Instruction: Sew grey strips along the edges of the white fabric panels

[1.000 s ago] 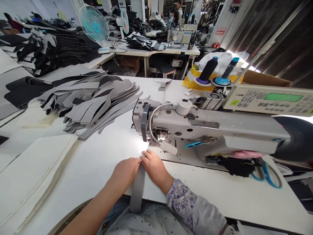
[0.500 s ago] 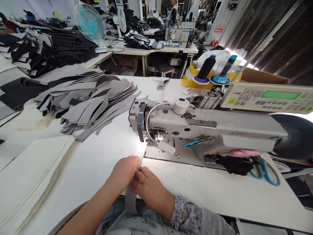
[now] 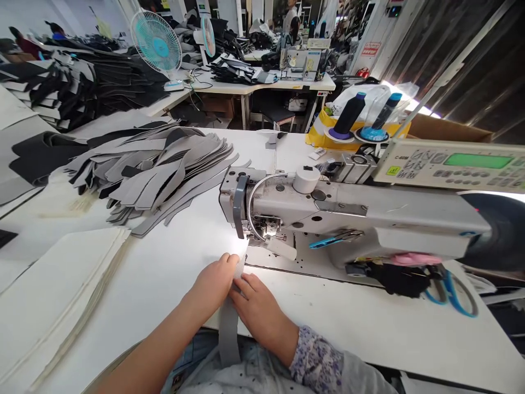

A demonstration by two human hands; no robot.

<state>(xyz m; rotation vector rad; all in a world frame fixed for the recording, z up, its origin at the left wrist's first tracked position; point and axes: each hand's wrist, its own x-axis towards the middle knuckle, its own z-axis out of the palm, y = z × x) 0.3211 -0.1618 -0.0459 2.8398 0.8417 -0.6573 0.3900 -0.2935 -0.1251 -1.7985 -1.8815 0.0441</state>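
Observation:
A grey fabric strip (image 3: 228, 334) runs from under the needle area of the sewing machine (image 3: 303, 202) down over the table edge to my lap. My left hand (image 3: 217, 282) pinches the strip's left edge just in front of the presser foot. Lower down, my right hand (image 3: 262, 312) has its fingers closed on the strip's right side, close beside the left fingers. The strip's far end near the needle is lit brightly, and its exact position under the foot is hard to see.
Stacked grey strips (image 3: 164, 164) lie at the left behind white sheets (image 3: 61, 301). Blue snips (image 3: 332, 241) rest on the machine bed; blue-handled scissors (image 3: 455, 293) lie at right. Thread cones (image 3: 350, 117) and a control panel (image 3: 451, 164) stand behind. People sit farther back.
Both hands have moved slightly forward toward the needle, keeping hold of the strip. The whole view has shifted a little.

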